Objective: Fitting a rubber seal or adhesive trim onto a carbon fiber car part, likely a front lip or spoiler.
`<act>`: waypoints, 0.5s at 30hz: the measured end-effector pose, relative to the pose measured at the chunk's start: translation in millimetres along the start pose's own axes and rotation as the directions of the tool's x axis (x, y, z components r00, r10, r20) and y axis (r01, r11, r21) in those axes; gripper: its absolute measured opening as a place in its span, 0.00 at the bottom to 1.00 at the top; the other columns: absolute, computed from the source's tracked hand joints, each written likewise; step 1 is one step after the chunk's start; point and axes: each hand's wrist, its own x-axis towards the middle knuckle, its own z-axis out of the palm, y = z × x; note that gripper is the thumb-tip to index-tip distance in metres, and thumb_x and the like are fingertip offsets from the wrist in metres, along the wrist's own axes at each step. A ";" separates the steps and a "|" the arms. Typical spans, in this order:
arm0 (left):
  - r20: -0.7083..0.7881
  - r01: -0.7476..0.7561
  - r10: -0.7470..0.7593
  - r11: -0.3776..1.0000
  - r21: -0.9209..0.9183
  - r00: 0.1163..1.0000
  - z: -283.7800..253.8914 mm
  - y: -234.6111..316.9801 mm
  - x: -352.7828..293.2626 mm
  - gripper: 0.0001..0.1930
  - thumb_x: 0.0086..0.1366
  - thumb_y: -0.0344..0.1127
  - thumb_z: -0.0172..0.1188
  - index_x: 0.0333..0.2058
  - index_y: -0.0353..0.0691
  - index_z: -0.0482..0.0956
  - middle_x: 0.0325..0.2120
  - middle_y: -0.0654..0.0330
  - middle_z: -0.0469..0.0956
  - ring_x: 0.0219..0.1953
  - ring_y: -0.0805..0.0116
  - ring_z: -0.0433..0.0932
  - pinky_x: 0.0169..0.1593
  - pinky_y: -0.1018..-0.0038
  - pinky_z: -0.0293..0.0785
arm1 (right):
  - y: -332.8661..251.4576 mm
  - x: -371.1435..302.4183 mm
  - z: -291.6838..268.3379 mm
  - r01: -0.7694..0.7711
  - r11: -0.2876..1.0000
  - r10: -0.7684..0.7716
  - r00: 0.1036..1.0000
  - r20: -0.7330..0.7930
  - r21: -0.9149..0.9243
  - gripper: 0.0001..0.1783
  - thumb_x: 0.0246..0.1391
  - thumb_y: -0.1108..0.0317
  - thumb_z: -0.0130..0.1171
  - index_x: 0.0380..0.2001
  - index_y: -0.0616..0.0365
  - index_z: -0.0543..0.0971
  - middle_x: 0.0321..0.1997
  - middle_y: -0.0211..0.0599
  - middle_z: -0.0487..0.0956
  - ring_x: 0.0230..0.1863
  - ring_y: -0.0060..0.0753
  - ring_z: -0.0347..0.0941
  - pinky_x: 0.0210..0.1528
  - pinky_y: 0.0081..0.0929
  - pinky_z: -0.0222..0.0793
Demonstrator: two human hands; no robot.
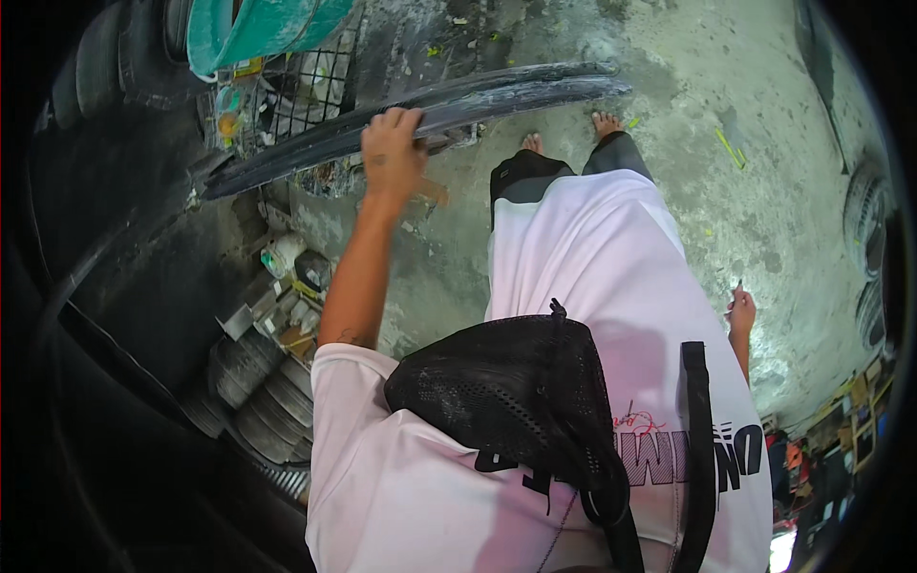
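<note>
The left hand [389, 155] is gripping the dark strip [497, 100] at its edge; right of it, over open floor [774, 201], the right hand [740, 312] is hanging, hold unclear.

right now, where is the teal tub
In the head view, the teal tub is at the top edge, left of centre, beyond the long black piece that the left hand is on.

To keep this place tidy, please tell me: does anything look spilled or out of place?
Yes: yellow-green strips lie loose on the grey floor, right of the feet, like litter. The floor is blotchy; I cannot tell if anything spilled.
</note>
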 end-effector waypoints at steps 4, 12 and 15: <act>0.020 0.179 -0.178 0.981 -0.075 0.984 -15.9 -62.0 -26.4 0.28 0.50 0.29 0.71 0.53 0.44 0.81 0.51 0.54 0.79 0.55 0.47 0.76 0.59 0.55 0.71 | -86.4 58.9 -8.1 0.265 0.954 -0.265 0.964 0.014 -0.140 0.24 0.66 0.46 0.61 0.39 0.59 0.85 0.23 0.29 0.75 0.24 0.21 0.69 0.29 0.26 0.67; 0.083 0.743 -0.781 0.547 -0.385 0.619 -31.2 -244.6 -129.6 0.41 0.56 0.44 0.73 0.68 0.42 0.71 0.64 0.45 0.73 0.66 0.50 0.71 0.68 0.62 0.65 | -421.6 -71.4 126.0 0.825 0.564 -0.772 0.538 0.340 -0.025 0.15 0.66 0.58 0.62 0.42 0.60 0.83 0.26 0.39 0.78 0.26 0.27 0.70 0.33 0.30 0.67; 0.135 0.762 -0.961 0.102 -0.639 0.242 -33.2 -253.5 -100.1 0.47 0.59 0.50 0.74 0.72 0.40 0.63 0.71 0.47 0.63 0.68 0.50 0.68 0.67 0.62 0.66 | -483.1 -150.2 178.6 0.942 0.313 -0.853 0.223 0.472 0.120 0.12 0.66 0.58 0.60 0.39 0.55 0.81 0.27 0.44 0.79 0.30 0.48 0.76 0.34 0.42 0.69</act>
